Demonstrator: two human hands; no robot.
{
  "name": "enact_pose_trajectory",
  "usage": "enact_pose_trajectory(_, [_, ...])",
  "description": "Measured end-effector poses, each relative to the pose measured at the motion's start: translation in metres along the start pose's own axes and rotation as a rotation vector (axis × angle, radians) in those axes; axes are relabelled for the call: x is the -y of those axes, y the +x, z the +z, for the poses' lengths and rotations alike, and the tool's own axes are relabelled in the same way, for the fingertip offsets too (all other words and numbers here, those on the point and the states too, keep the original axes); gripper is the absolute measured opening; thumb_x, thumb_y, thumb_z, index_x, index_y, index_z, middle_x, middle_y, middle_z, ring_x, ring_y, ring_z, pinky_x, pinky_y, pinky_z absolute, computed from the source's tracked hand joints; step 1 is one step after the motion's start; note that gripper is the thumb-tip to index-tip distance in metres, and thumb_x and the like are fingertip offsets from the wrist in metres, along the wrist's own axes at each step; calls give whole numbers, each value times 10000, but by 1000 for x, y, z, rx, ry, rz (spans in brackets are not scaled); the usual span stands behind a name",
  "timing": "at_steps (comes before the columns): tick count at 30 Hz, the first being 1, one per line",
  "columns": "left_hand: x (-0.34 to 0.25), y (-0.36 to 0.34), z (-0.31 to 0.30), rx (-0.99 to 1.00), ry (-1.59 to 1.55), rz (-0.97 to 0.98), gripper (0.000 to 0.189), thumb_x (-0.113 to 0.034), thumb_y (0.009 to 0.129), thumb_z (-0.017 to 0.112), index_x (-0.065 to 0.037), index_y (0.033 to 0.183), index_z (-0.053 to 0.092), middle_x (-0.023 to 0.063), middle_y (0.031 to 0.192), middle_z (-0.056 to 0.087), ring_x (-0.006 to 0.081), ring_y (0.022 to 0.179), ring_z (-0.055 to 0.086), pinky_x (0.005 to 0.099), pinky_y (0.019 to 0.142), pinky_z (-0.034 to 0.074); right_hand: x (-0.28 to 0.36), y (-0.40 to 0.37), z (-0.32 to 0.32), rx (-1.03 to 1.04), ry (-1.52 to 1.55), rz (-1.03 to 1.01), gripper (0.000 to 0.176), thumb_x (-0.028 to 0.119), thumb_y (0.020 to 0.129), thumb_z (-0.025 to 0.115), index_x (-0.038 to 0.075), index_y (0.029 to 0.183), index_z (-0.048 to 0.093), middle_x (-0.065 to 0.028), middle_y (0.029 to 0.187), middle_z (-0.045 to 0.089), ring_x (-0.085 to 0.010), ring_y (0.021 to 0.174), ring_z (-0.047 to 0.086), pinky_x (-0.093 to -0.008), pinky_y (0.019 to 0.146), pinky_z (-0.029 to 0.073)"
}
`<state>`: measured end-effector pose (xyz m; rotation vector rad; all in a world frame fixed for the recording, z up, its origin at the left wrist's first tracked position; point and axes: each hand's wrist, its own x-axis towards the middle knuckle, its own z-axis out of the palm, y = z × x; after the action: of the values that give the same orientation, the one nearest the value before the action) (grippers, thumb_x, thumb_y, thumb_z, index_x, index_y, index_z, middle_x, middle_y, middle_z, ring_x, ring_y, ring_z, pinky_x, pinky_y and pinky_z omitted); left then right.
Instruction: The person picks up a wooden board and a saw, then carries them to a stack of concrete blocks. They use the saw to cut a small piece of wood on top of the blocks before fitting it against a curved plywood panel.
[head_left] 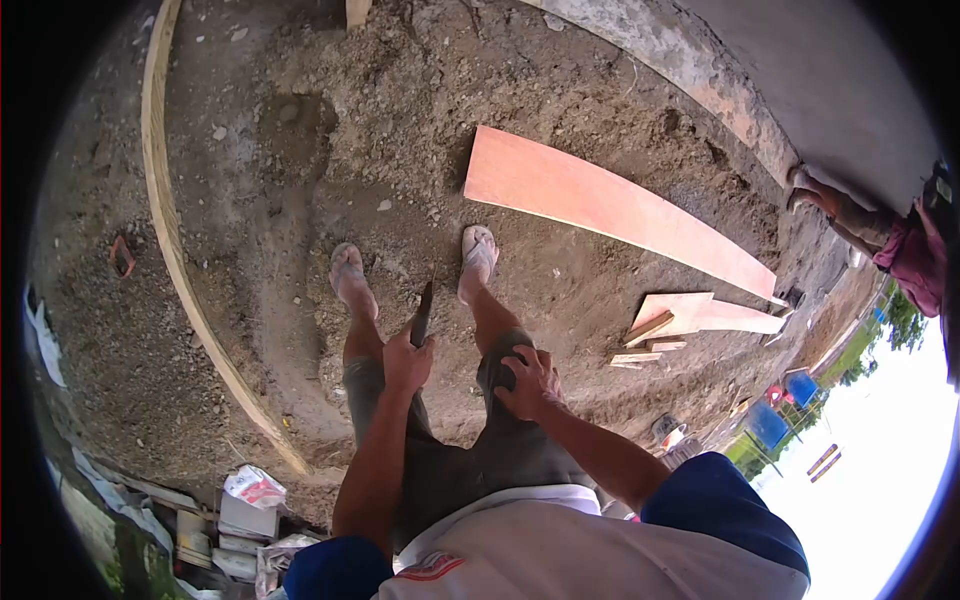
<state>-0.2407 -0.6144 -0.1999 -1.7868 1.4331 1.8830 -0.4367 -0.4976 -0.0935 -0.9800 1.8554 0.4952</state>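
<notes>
My left hand (407,362) is closed around a dark, narrow tool (424,312), whose thin tip points up between my feet. My right hand (532,384) is at the knee of my dark shorts (455,478), its fingers curled round something dark that I cannot make out. Beyond my feet, a long pinkish board (600,202) lies on the dirt, reaching away to the right. Shorter pinkish boards (690,314) and small wooden pieces (650,328) lie nearer, to the right of my knees.
A long timber (172,235) runs along the left side. Bricks or blocks and a white bag (254,487) sit at lower left. A concrete edge (690,60) borders a wall at upper right. Another person (905,245) is at the far right. Blue containers (768,424) stand farther off.
</notes>
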Motion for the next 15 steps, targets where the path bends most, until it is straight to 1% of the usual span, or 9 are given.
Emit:
enact_pose_trajectory(1, [-16,-19,-19,11,5,20,356,-237,824,670,-32,1114,640,197,750,662,379,726,665,437,667,515,4,-5,-3,9,17,8,591,331,719,764,178,1262,590,-81,1411,406,-371,1298,370,-547,1032,399])
enact_pose_trajectory(3, [8,-34,-40,-84,102,207,311,-236,821,671,-15,1037,646,186,711,648,363,691,661,423,650,507,9,-16,-7,26,66,35,590,342,738,739,174,1281,584,-84,1431,396,-377,1307,369,-556,1041,393])
enact_pose_trajectory(5, [-14,-58,-70,-68,201,262,283,-235,816,677,-4,976,650,179,693,641,349,664,656,413,638,501,8,-34,4,-51,172,72,585,351,745,723,166,1283,587,-85,1448,389,-388,1311,371,-563,1045,389])
enact_pose_trajectory(7, [-76,-99,-115,4,324,183,267,-234,810,689,0,931,652,176,697,640,338,645,649,407,631,495,10,-56,20,-110,288,107,573,357,754,710,158,1278,593,-88,1460,382,-398,1313,372,-573,1044,387])
enact_pose_trajectory(9, [-82,-112,-145,40,381,193,235,-219,805,696,-1,884,655,161,698,648,301,625,637,407,626,490,5,-77,32,-166,402,146,553,358,765,700,149,1267,603,-93,1468,375,-406,1314,374,-587,1036,386])
enact_pose_trajectory(10, [-83,-119,-159,49,439,198,230,-215,806,695,-2,885,657,155,694,647,286,623,636,407,626,491,7,-99,14,-147,436,187,528,377,802,679,127,1261,607,-94,1464,398,-390,1325,372,-525,1067,383])
enact_pose_trajectory(12, [-62,-120,-191,43,598,279,224,-208,804,703,2,869,660,124,664,636,217,619,628,390,616,490,-11,-108,35,-290,516,183,521,384,817,662,124,1265,607,-112,1436,438,-365,1316,399,-492,1073,387])
enact_pose_trajectory(13, [-57,-125,-200,44,639,269,224,-207,802,706,3,866,661,119,662,633,212,616,626,386,613,489,-24,-111,43,-366,539,178,518,388,825,653,123,1267,607,-121,1422,458,-352,1311,413,-476,1076,389])
enact_pose_trajectory(15, [-58,-142,-213,43,719,244,225,-205,797,713,6,859,662,111,657,627,202,610,622,378,605,487,-50,-126,53,-349,714,238,510,397,838,637,122,1266,608,-145,1379,503,-339,1283,458,-444,1074,396])
